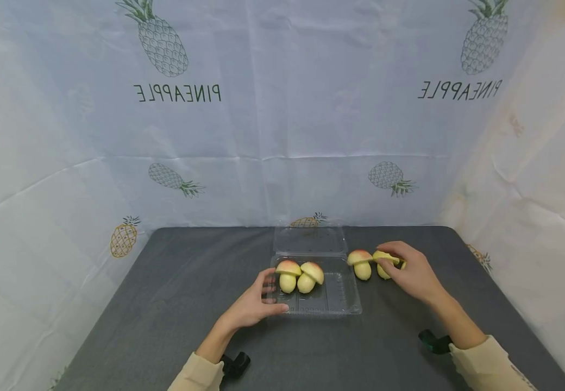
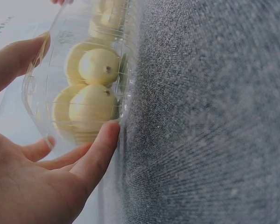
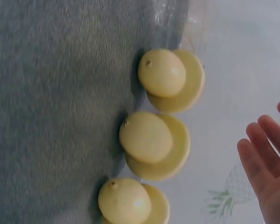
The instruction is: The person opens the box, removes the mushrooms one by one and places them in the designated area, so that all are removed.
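A clear plastic clamshell container (image 1: 343,282) lies with its lid raised at the back. Inside, two yellow toy mushrooms with reddish caps (image 1: 288,276) stand side by side at its left end. My left hand (image 1: 255,304) spreads around that end, thumb at the near corner and fingers along the side wall. Right of the container, three more toy mushrooms (image 3: 147,137) form a row on the table. Over the middle one, my right hand (image 1: 409,271) hovers with fingers extended, partly hiding the rightmost one in the head view. The right wrist view shows a gap between its fingers and the mushrooms.
The dark grey table (image 1: 180,320) has rounded far corners. White cloth printed with pineapples (image 1: 282,119) hangs behind it and at both sides. The transparent lid (image 1: 310,240) leans up near the table's far edge. Each wrist wears a dark strap mount (image 1: 236,365).
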The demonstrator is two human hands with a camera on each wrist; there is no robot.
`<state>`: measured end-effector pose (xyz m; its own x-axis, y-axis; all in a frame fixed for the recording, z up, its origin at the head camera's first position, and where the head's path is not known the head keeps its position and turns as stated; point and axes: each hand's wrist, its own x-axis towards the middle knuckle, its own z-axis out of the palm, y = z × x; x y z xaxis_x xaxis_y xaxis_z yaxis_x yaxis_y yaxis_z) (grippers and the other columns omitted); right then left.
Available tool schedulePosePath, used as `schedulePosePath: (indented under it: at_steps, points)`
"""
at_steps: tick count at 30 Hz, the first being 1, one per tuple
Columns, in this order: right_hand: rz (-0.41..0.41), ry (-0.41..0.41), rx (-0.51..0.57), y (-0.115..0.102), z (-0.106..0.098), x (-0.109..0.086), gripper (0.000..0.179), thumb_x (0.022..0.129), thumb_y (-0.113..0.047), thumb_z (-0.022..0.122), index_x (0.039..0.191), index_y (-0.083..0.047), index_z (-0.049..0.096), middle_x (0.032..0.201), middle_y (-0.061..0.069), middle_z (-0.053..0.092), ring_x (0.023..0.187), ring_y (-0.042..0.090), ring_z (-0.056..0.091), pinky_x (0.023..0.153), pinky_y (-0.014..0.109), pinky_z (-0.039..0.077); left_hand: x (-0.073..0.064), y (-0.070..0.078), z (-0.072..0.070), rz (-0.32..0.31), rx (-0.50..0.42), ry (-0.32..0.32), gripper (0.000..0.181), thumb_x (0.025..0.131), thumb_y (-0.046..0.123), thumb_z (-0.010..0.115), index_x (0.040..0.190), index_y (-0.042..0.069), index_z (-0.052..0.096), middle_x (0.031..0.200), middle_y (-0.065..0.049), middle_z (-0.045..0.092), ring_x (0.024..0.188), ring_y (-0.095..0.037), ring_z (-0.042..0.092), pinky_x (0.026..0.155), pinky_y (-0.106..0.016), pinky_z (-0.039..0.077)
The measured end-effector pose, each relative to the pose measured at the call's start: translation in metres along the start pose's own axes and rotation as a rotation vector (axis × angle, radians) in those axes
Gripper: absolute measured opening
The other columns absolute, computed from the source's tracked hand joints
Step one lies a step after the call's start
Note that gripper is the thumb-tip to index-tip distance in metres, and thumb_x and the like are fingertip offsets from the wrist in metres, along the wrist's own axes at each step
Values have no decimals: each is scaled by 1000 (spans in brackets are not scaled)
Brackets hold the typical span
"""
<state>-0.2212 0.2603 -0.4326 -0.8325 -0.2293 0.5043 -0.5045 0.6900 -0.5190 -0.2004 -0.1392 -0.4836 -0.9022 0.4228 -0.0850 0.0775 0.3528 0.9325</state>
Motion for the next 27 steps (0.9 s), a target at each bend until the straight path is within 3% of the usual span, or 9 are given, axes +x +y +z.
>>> schedulePosePath:
  at_steps: [13, 27]
  points:
    - [67, -72, 121, -13, 17, 3, 30, 98, -20, 72, 122, -3, 70, 119, 11, 67, 105, 34, 66, 86, 57, 55, 1, 0, 0, -3, -3, -3, 96, 91, 30, 80, 161, 12, 17, 156, -24, 31, 137, -45, 43, 102, -55, 50]
    - [62, -109, 201, -33, 33, 9, 31, 98, -21, 72, 124, -5, 70, 121, 16, 67, 110, 35, 65, 93, 60, 53, 0, 0, 0, -2, -15, -3, 95, 91, 27, 79, 162, 13, 17, 157, -24, 31, 138, -45, 43, 102, -54, 50]
